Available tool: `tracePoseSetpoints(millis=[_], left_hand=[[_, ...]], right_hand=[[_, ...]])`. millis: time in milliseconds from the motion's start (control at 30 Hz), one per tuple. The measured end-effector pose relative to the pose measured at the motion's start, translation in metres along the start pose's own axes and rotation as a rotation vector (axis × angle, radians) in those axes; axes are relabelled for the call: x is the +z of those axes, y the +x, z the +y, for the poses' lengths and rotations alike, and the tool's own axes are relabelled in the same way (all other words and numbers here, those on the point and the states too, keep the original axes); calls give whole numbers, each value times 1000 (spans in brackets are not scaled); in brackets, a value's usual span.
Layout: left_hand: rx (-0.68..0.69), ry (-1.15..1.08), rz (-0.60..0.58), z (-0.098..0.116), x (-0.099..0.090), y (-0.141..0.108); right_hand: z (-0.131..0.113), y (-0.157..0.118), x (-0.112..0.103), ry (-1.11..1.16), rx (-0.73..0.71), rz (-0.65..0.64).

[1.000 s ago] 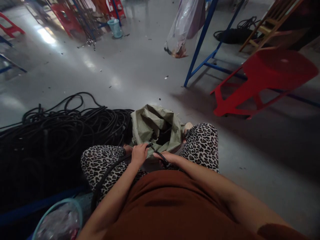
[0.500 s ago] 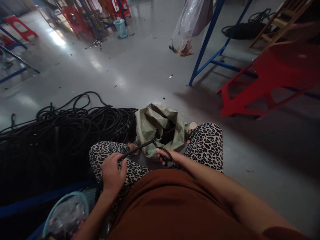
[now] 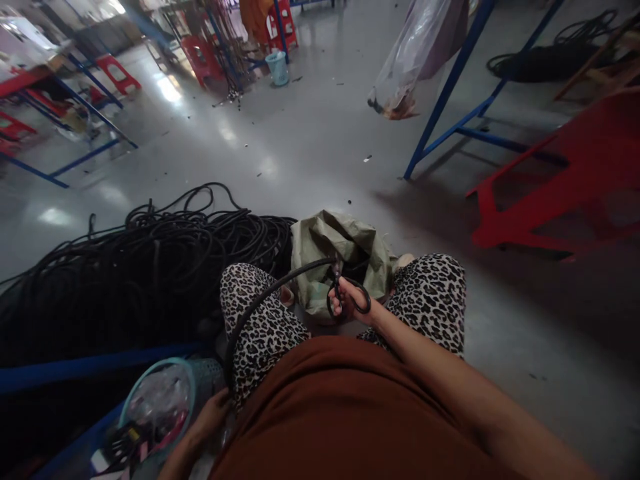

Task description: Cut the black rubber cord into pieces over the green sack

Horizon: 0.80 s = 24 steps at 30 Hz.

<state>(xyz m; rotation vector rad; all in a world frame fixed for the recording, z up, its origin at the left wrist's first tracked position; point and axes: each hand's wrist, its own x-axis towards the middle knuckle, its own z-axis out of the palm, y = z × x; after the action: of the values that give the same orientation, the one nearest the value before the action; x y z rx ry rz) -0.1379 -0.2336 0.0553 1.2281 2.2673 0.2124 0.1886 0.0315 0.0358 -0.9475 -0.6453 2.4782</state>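
1. The black cord (image 3: 273, 288) arcs across your left thigh, its end up at the blades of the scissors (image 3: 337, 270), over the sack's mouth; whether the blades bite it cannot be told.
2. Your right hand (image 3: 353, 299) is closed around the scissors' black handles; your left hand (image 3: 215, 408) is low, between seven and eight o'clock from the scissors, near the cord's lower stretch; its fingers are hidden, so you cannot tell whether they grip.
3. The pale green sack (image 3: 310, 267) stands open between your knees; dark contents show inside.
4. At nine to ten o'clock from the sack lies a tangled pile of black cord (image 3: 200, 240); at eight, beside your left forearm, a light-blue basket (image 3: 207, 377) holds clear plastic.
5. At two o'clock is a red stool (image 3: 530, 213), blurred; toward one, a clear bag (image 3: 410, 60) hangs near a blue frame (image 3: 450, 87).
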Motion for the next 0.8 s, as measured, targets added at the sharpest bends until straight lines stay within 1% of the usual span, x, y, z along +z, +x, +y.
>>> tracePoseSetpoints(millis=[33, 67, 100, 133, 200, 267, 300, 333, 400, 467, 500, 567, 600, 667, 733, 800], left_hand=[[-19, -86, -171, 4, 4, -5], [-41, -153, -298, 8, 7, -9], [-66, -200, -356, 12, 11, -10], [-91, -235, -373, 13, 14, -11], [-130, -265, -312, 11, 20, -8], [-144, -262, -204, 3, 25, -2], [-140, -246, -128, -3, 26, 1], [-133, -231, -26, -8, 25, 4], [-111, -210, 158, -14, 18, 10], [-90, -165, 279, -9, 0, 16], [-84, -136, 345, -2, -12, 19], [-27, -94, 462, 22, -42, 25], [28, -75, 537, 37, -58, 28], [202, -12, 688, 75, -94, 30], [362, 67, 749, 117, -129, 27], [458, 147, 816, 156, -161, 17]], right_hand=[[-3, -2, 0, 24, -13, 2], [-6, -3, 0, 41, -19, 0], [-8, -5, 0, 53, -20, -7], [-9, -5, 0, 61, -21, -14], [-9, -7, 0, 66, -13, -24], [-9, -8, 0, 72, -8, -26], [-8, -8, 0, 80, -8, -28], [-9, -9, 0, 92, -12, -30], [-10, -11, -2, 124, -38, -31], [-15, -14, -4, 150, -84, -19], [-17, -15, -5, 158, -112, -8], [-24, -19, -8, 164, -168, 25], [-28, -20, -10, 173, -195, 40], [-36, -24, -15, 204, -258, 57], [-43, -27, -19, 230, -304, 70], [-48, -29, -22, 247, -338, 84]])
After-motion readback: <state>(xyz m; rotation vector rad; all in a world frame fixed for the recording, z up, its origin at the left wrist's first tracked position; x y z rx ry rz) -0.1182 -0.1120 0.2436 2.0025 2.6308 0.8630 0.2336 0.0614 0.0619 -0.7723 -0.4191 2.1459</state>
